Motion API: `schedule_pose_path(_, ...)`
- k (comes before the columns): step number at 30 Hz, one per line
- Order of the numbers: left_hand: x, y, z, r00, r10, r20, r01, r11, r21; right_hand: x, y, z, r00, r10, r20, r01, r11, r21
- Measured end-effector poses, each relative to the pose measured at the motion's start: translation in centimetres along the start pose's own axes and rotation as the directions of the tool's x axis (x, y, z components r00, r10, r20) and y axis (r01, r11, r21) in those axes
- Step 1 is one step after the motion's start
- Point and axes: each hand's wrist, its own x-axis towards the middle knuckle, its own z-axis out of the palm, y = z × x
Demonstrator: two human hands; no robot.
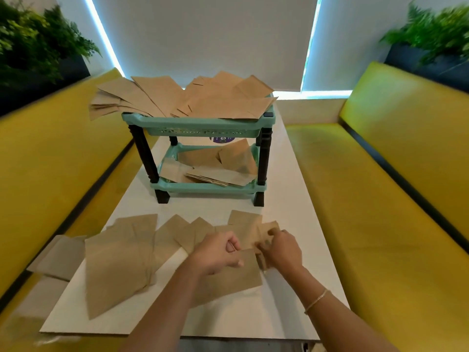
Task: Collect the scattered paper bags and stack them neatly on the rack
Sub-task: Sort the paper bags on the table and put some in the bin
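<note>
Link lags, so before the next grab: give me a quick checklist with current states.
1. Left hand has a bag: ok, it grips the near bag.
2. Right hand has a bag: ok, it pinches bags at their right end.
3. Table bags gathered: not ok, spread and overlapping on the table.
4. Top shelf stack neat: not ok, fanned, overhanging the left edge.
5. Lower shelf stack neat: not ok, bags lie askew.
6. Bag count in hands: cannot tell.
</note>
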Motion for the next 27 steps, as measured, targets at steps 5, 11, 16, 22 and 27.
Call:
schedule_pose_path(5, -0.8, -0.6, -0.8, 0.996, -0.022, -0.087, 0.020, 0.999, -0.033, -0.1, -2.8, 1.8, 1.000, 0.010, 0.019, -0.007, 0.987, -0.160)
schedule_pose_path(11, -1.8, -2.2, -1.9, 0.984, -0.041, -0.173, 0.032, 0.998, -0.051, 0.8, -4.0, 2.2, 0.984, -0.025, 0.174, 0.042, 0.995, -0.095)
schedule_pose_path(16, -1.7, -1.8, -2.7, 0.975, -0.028, -0.219, 0.005, 0.995, -0.103, 0.7, -3.3, 0.2, 0.986, -0.032, 0.164, -0.007, 0.974, 0.228)
schedule_pose_path(22, -0.3, 2.6, -1.2, 0.954, 0.047, -0.296, -0.144, 0.938, -0.316, -1.0, 3.4, -8.3, 0.987, -0.055, -0.148, 0.117, 0.883, 0.454)
schedule_pose_path(27, 1.4, 9.2, 4.0, 0.954, 0.072, -0.292, -0.220, 0.827, -0.516, -3.1, 15.6, -12.2, 0.844, 0.243, -0.478, -0.108, 0.950, 0.292)
